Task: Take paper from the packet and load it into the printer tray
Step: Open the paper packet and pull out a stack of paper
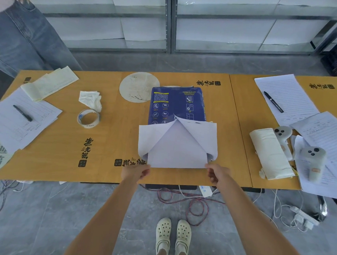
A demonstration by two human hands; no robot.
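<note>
The paper [177, 149] sits at the centre of the frame, its near edge drawn out of the opened end of the blue packet [176, 104] toward you, with the packet's white inner flaps [149, 138] folded back on either side so they frame the stack in a peaked shape. You have it at both near corners: your left hand [137, 172] pinches the lower-left corner, fingers closed on the sheets, and your right hand [217, 174] is closed in the same way on the lower-right corner. How many sheets you hold cannot be told from here. The far part of the stack looks to be still inside the packet, which lies flat on the orange table [108, 143] just above the middle of the picture, so I judge the taking-out to be begun but not finished. No printer and no tray show anywhere in view, so the loading half of the task is all still ahead, and you will have to carry the stack somewhere outside this frame. Around the packet, a roll of tape [88, 118] and a crumpled tissue [91, 100] lie to the left of centre, with lined sheets and a pen [22, 113] at the far left; a round paper disc [139, 86] lies just beside the packet's upper-left corner. At the right of the frame lie more lined sheets, a second pen [273, 101], a rolled cloth [269, 152] and two grey controllers [312, 160]. Cables [179, 198] trail on the floor beneath the table edge near your feet, something to step over when you turn away with the paper.
</note>
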